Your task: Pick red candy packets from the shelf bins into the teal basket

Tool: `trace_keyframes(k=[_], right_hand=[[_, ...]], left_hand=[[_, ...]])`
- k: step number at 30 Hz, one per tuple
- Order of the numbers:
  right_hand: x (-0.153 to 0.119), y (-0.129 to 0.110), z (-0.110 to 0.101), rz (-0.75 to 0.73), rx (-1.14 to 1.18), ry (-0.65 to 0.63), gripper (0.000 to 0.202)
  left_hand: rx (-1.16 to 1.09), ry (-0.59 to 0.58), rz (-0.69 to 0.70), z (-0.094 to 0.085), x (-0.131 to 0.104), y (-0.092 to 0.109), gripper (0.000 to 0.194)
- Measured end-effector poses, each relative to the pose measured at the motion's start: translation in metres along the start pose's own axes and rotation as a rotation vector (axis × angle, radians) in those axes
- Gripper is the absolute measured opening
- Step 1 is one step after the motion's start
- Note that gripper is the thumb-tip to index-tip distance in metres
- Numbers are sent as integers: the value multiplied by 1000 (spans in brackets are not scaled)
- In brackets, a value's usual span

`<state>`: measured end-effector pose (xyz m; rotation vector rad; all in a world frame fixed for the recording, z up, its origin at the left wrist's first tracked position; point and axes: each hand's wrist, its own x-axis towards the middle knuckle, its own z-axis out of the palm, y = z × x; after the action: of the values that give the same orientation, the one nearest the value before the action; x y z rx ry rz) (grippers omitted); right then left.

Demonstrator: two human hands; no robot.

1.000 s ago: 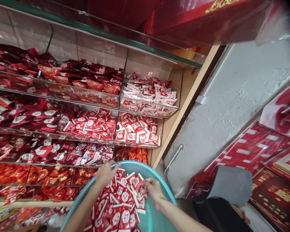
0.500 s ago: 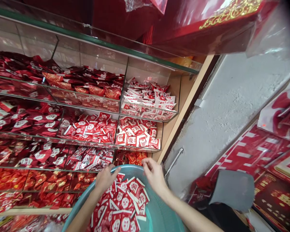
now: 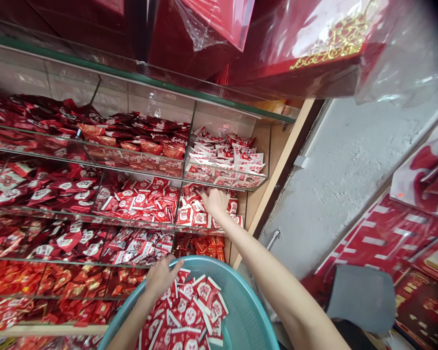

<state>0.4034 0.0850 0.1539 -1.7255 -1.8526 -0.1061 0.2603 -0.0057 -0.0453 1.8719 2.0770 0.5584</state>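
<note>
My left hand (image 3: 161, 278) grips the rim of a teal plastic basket (image 3: 246, 296), with the thumb on the inner side. Inside the basket lies a heap of small red and white wrapped packets (image 3: 190, 313), piled to the left. My right hand (image 3: 216, 201) is in the right-hand compartment of the second shelf row, on top of similar red and white packets (image 3: 199, 218). Its fingertips point away from me and are hidden, so I cannot see whether they hold a packet.
Glass-fronted shelf compartments hold dark red packets (image 3: 75, 187), white and red packets (image 3: 241, 155) and orange-red sweets (image 3: 18, 277). Above, a glass shelf edge (image 3: 138, 68) carries red boxes (image 3: 306, 63) in plastic. A grey wall (image 3: 343, 160) and a grey stool (image 3: 361, 299) stand right.
My right hand has moved from above the basket's far rim, up and forward into the compartment of packets. My left hand stays on the rim. The view has shifted slightly.
</note>
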Motion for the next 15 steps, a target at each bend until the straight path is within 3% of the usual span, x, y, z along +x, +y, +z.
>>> trace_keyframes(k=[7,15], right_hand=[[6,-9,10,28,39,-26,25],[5,-12,11,76,256,51,22]], left_hand=[[-11,3,6,-1,-1,0,55],[1,6,-1,-3,-1,3,53]])
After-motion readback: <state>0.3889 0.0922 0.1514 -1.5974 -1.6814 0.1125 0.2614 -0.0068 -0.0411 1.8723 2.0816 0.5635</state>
